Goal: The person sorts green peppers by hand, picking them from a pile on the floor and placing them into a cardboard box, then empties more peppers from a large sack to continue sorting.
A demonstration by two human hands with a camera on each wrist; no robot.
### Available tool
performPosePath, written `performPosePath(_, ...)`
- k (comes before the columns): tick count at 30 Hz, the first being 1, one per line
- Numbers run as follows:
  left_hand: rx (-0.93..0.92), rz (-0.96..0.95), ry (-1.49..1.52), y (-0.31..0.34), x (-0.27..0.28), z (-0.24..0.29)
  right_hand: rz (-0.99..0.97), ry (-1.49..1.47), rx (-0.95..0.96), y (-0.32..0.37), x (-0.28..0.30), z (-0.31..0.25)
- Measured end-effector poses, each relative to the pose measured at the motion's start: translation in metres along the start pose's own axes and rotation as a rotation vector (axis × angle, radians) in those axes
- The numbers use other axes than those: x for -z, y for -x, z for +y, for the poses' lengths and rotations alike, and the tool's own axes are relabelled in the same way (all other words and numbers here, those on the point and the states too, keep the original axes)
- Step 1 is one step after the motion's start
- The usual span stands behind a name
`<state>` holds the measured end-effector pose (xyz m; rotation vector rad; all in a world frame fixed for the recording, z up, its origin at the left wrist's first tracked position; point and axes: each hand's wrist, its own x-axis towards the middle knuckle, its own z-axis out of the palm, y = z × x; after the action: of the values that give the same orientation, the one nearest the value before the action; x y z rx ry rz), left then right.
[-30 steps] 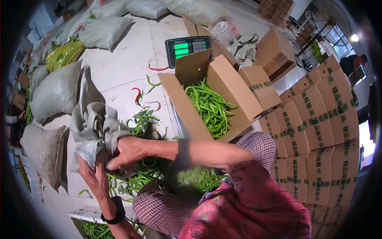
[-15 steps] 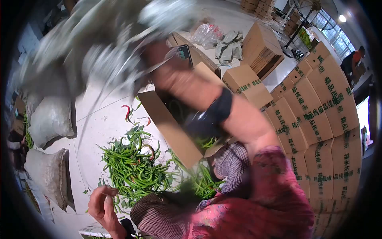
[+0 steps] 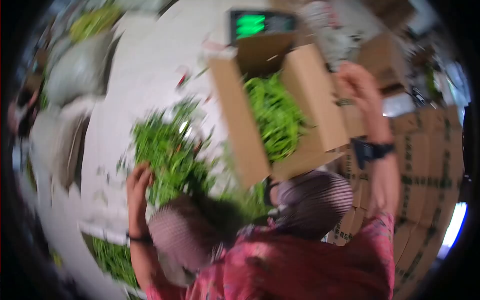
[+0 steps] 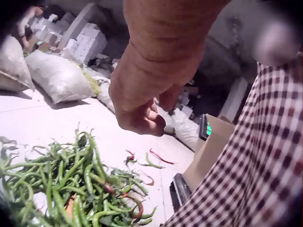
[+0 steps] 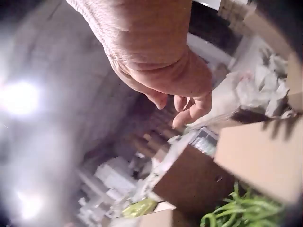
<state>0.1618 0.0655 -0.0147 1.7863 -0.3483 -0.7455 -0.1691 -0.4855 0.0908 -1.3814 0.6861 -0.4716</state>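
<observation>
My left hand (image 3: 139, 187), fingers loosely bent and holding nothing, hovers at the left edge of a heap of long green chilli peppers (image 3: 170, 155). In the left wrist view the same heap lies below the hand, with a few red chillies among the green. Off to the right, my right hand (image 3: 361, 92) is raised just outside an open cardboard box (image 3: 235, 120); its fingers hang relaxed with nothing in them. Green chillies (image 3: 277, 117) fill the bottom of that box. The head view is blurred by motion.
A scale with a lit green display (image 3: 250, 25) stands behind the box. Stuffed woven sacks (image 3: 82, 67) line the left side. Stacked printed cartons (image 3: 425, 165) stand at the right, and a white container of chillies (image 3: 112, 260) sits at the lower left.
A grey woven sack, first held in both hands over the heap, was swung up by the right hand and is gone from it now. The right hand has moved out right of the box.
</observation>
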Motion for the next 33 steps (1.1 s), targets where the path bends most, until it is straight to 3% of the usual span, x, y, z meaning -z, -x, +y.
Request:
performPosePath(1,0.026,-0.01,-0.002,0.001,0.008,-0.01,0.2,-0.002,-0.003,0.028,-0.054,-0.021)
performPosePath(2,0.09,0.054,0.056,0.002,0.017,-0.031,0.279,0.072,-0.054,0.055,-0.102,-0.044)
performPosePath(3,0.15,0.154,0.108,0.005,0.024,-0.054,0.249,0.043,-0.069,0.075,-0.132,-0.05)
performPosePath(4,0.209,0.173,0.11,0.011,0.037,-0.082,0.072,0.143,0.008,0.096,-0.14,-0.047)
performPosePath(6,0.267,0.199,0.138,0.03,0.053,-0.135,-0.162,0.199,-0.014,0.149,-0.176,-0.035)
performPosePath(7,0.286,0.212,0.115,0.04,0.053,-0.15,-0.221,0.329,-0.13,0.18,-0.207,-0.039)
performPosePath(8,0.32,0.261,0.08,0.049,0.047,-0.159,-0.445,0.221,-0.335,0.19,-0.224,-0.026)
performPosePath(10,0.398,0.289,0.054,0.062,0.037,-0.187,-0.612,0.191,-0.506,0.203,-0.276,0.012)
performPosePath(11,0.387,0.258,0.03,0.065,0.039,-0.215,-0.54,0.08,-0.691,0.202,-0.301,0.03)
performPosePath(12,0.339,0.344,-0.053,0.071,0.032,-0.235,-0.473,-0.022,-0.882,0.198,-0.325,0.057)
performPosePath(15,0.221,0.465,-0.231,0.058,0.018,-0.258,-0.267,-0.126,-0.874,0.192,-0.342,0.142)
performPosePath(17,0.18,0.584,-0.116,0.051,0.014,-0.262,-0.233,-0.155,-0.87,0.183,-0.344,0.192)
performPosePath(21,0.558,0.607,0.054,0.044,0.029,-0.29,-0.355,-0.078,-0.702,0.161,-0.361,0.259)
performPosePath(23,0.575,0.521,0.191,0.041,0.024,-0.281,-0.339,0.002,-0.653,0.145,-0.373,0.283)
performPosePath(25,0.442,0.501,0.207,0.029,0.005,-0.259,-0.446,0.157,-0.425,0.123,-0.384,0.307)
performPosePath(26,0.386,0.418,0.207,0.016,0.006,-0.268,-0.447,0.162,-0.43,0.111,-0.394,0.307)
performPosePath(28,0.324,0.449,0.218,-0.013,-0.005,-0.276,-0.348,0.257,-0.346,0.081,-0.414,0.309)
performPosePath(29,0.256,0.47,0.217,-0.027,-0.012,-0.272,-0.319,0.473,-0.332,0.061,-0.418,0.326)
performPosePath(31,0.271,0.407,0.248,-0.053,-0.015,-0.222,-0.295,0.488,-0.212,0.029,-0.424,0.36)
performPosePath(33,0.264,0.449,0.144,-0.075,-0.025,-0.232,-0.343,0.544,-0.292,0.001,-0.435,0.36)
